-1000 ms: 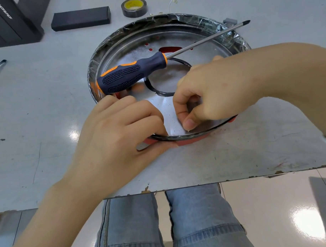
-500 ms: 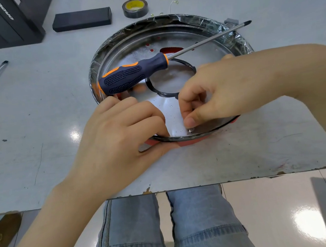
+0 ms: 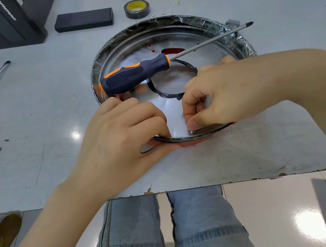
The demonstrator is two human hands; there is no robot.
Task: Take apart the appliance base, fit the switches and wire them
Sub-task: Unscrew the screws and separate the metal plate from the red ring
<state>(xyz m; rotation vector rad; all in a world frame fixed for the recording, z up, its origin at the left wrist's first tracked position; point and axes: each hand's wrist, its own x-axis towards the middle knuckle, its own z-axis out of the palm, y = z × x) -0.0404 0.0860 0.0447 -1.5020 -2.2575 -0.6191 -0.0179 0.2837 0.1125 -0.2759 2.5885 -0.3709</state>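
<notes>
From the head camera we see the appliance base (image 3: 169, 42), a round shiny metal pan with a red underside, lying on the grey table (image 3: 36, 116) straight ahead of us, its near rim close to the table's front edge. Our left hand (image 3: 119, 140) grips that near rim, fingers curled over it and thumb underneath. Our right hand (image 3: 221, 95) reaches inside the pan and pinches a small screw (image 3: 192, 130) just inside the near rim, thumb and forefinger closed on it. The screwdriver (image 3: 135, 76) lies unused across the pan, its shaft resting on the far rim; a roll of tape (image 3: 136, 9) and a black box (image 3: 84, 20) sit beyond. We judge the work is early: we are on the base's screws, and no switches or wires are visible. Compared with a second ago, our right hand has slid a little rightward along the rim, while the left hand and screwdriver have stayed put.
</notes>
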